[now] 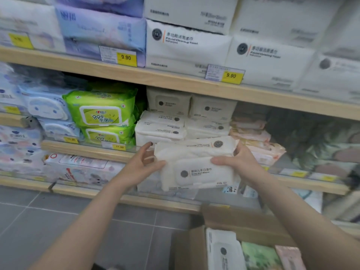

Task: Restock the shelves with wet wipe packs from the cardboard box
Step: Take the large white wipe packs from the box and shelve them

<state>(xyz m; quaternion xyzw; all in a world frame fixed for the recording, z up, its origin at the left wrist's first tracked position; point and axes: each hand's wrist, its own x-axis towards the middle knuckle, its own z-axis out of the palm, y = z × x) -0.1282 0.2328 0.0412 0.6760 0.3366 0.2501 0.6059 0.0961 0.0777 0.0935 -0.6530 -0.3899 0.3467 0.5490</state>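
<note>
Two white wet wipe packs sit between my hands in front of the middle shelf (87,150): an upper pack (194,149) lying flat and a lower pack (196,173) with its lid label facing me. My right hand (236,162) grips their right end, fingers curled over the lower pack. My left hand (144,162) touches their left end, thumb on the lower pack, fingers spread. Matching white packs (161,127) are stacked on the shelf just behind. The open cardboard box (233,217) stands on the floor at lower right, holding a white pack (224,250), a green one and a pink one.
Green wipe packs (101,112) and blue packs (46,106) fill the shelf to the left, pink packs (253,137) to the right. White facial towel bundles (187,47) sit on the shelf above. A lower shelf holds more packs. Grey tiled floor (58,221) lies at lower left.
</note>
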